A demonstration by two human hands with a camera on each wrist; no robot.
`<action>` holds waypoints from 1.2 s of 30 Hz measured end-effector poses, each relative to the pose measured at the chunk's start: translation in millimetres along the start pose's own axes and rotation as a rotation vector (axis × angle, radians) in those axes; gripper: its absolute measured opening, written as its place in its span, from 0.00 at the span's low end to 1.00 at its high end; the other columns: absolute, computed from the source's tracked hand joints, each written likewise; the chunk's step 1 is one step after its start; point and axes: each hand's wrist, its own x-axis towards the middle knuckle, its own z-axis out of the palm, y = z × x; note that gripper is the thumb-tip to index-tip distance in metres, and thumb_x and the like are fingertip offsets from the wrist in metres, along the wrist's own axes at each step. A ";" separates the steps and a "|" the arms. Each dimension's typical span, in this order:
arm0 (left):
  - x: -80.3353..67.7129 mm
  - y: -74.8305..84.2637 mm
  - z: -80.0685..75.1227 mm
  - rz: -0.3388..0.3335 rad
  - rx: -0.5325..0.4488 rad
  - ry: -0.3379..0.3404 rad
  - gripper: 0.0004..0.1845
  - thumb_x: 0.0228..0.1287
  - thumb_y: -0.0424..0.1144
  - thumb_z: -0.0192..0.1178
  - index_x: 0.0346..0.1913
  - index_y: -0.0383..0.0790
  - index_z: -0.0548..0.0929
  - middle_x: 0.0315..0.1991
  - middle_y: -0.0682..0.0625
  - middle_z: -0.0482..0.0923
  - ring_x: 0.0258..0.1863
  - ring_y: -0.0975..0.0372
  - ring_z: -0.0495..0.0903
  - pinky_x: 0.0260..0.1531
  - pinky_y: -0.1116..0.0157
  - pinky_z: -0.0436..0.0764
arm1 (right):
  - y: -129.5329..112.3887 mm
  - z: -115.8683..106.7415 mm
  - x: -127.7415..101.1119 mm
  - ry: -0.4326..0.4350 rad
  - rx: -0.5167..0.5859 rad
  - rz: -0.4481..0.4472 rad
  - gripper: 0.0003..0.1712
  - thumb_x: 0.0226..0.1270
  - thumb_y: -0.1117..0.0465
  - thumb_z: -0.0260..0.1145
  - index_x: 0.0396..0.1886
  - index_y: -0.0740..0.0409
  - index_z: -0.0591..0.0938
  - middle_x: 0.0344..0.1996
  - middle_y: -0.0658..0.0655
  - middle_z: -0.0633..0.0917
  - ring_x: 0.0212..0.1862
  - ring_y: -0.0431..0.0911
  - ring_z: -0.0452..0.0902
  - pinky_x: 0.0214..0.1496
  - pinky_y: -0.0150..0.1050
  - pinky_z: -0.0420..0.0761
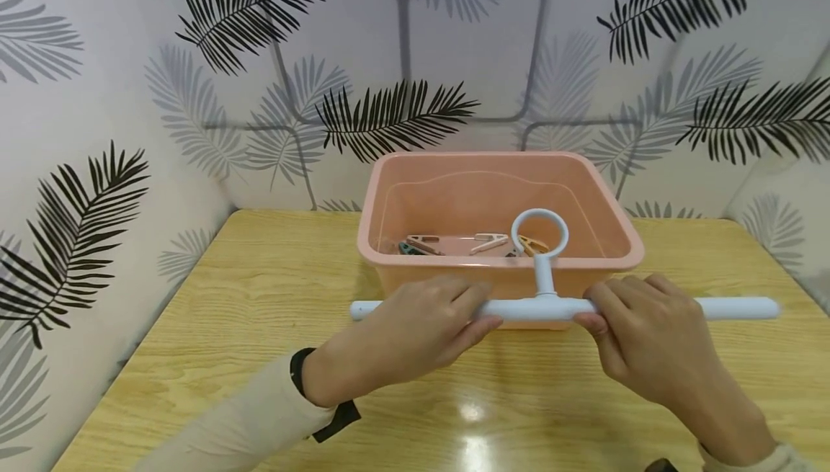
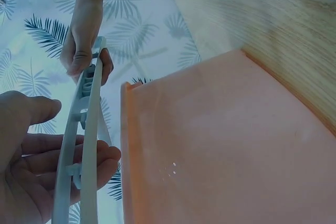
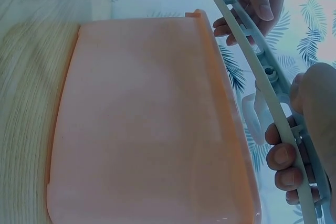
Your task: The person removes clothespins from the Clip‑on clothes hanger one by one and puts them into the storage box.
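On the wooden table (image 1: 259, 328), against the leaf-patterned wall (image 1: 97, 97), stood a pink plastic basin (image 1: 603, 241) with a few clothes pegs (image 1: 480, 243) lying on its floor. Just in front of the basin's near wall, a pale blue hanger bar (image 1: 739, 308) with a ring-shaped loop (image 1: 540, 233) on a short stem was held level, its ends jutting out to the left and right past both hands.

The left hand (image 1: 415, 328) gripped the bar left of the stem, fingers curled over the top and the thumb underneath. The right hand (image 1: 648, 342) gripped it right of the stem, fingers wrapped round from above with the tips tucked under. The left wrist view showed the bar (image 2: 86, 145) lying across the curled fingers (image 2: 68, 150), with the thumb apart from it; the right wrist view showed the fingertips (image 3: 281, 156) pressed to its ribbed underside (image 3: 273, 98).

Handling it well probably called for keeping both grips close to the stem, so the bar stayed level and did not twist, and for holding the loop clear of the basin's rim, which stood just behind it.
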 end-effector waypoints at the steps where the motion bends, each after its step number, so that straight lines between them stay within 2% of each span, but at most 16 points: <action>1: -0.8 0.8 0.2 -0.005 0.004 -0.006 0.11 0.70 0.43 0.57 0.40 0.37 0.77 0.26 0.54 0.72 0.24 0.66 0.71 0.23 0.70 0.73 | -1.1 0.3 0.1 0.001 0.003 0.001 0.30 0.78 0.42 0.41 0.21 0.57 0.70 0.14 0.47 0.67 0.15 0.43 0.61 0.18 0.39 0.61; 9: -8.7 5.7 1.3 -0.018 0.008 -0.001 0.11 0.69 0.43 0.59 0.42 0.37 0.78 0.29 0.53 0.75 0.27 0.65 0.74 0.27 0.68 0.76 | -8.5 2.5 1.0 -0.008 0.017 -0.003 0.30 0.78 0.42 0.40 0.22 0.57 0.71 0.15 0.47 0.67 0.16 0.44 0.63 0.20 0.41 0.63; 16: -12.6 -2.4 -8.0 -0.002 0.021 0.098 0.10 0.66 0.42 0.62 0.39 0.37 0.78 0.28 0.52 0.74 0.27 0.63 0.76 0.30 0.66 0.77 | -11.0 3.7 0.5 -0.005 0.014 -0.008 0.30 0.78 0.42 0.40 0.22 0.56 0.70 0.14 0.46 0.65 0.16 0.43 0.62 0.20 0.41 0.63; 19: -12.7 -13.9 -12.3 -0.025 0.044 0.134 0.12 0.67 0.41 0.60 0.42 0.34 0.80 0.35 0.47 0.79 0.37 0.57 0.80 0.43 0.62 0.79 | -12.4 4.3 0.8 -0.010 0.020 -0.012 0.30 0.78 0.42 0.39 0.22 0.56 0.70 0.15 0.46 0.65 0.16 0.43 0.62 0.20 0.40 0.63; 22: -12.5 -29.1 -15.6 -0.092 0.069 0.146 0.15 0.68 0.41 0.58 0.48 0.30 0.80 0.47 0.40 0.81 0.52 0.49 0.79 0.58 0.56 0.73 | -14.0 5.1 1.1 -0.009 0.023 -0.017 0.30 0.78 0.42 0.39 0.22 0.56 0.70 0.15 0.45 0.64 0.16 0.43 0.62 0.20 0.40 0.62; 26: -13.1 -49.1 -19.3 -0.242 0.084 0.073 0.17 0.73 0.41 0.52 0.52 0.29 0.77 0.54 0.36 0.76 0.62 0.44 0.70 0.65 0.50 0.64 | -16.3 6.5 1.7 -0.005 0.026 -0.024 0.30 0.78 0.43 0.40 0.22 0.56 0.70 0.15 0.45 0.64 0.16 0.43 0.62 0.20 0.39 0.62; 30: -12.7 -67.5 -22.1 -0.417 0.112 -0.094 0.27 0.78 0.48 0.41 0.64 0.27 0.69 0.65 0.33 0.67 0.70 0.43 0.59 0.69 0.45 0.52 | -19.3 7.7 1.6 -0.010 0.031 -0.027 0.29 0.78 0.43 0.40 0.21 0.55 0.70 0.15 0.46 0.65 0.17 0.43 0.63 0.20 0.39 0.62; 33: -12.7 -81.3 -22.1 -0.502 0.120 -0.190 0.33 0.78 0.52 0.36 0.70 0.26 0.61 0.71 0.34 0.58 0.73 0.44 0.51 0.70 0.46 0.43 | -21.9 9.0 0.6 -0.018 0.038 -0.027 0.29 0.78 0.43 0.40 0.22 0.55 0.70 0.15 0.45 0.65 0.17 0.44 0.64 0.21 0.39 0.62; 36: -15.6 -92.8 -20.5 -0.546 0.096 -0.246 0.35 0.78 0.54 0.35 0.71 0.25 0.56 0.72 0.33 0.52 0.74 0.44 0.45 0.71 0.49 0.40 | -24.3 10.4 -0.3 -0.036 0.048 -0.030 0.29 0.79 0.42 0.39 0.22 0.55 0.70 0.16 0.45 0.65 0.18 0.43 0.64 0.21 0.38 0.62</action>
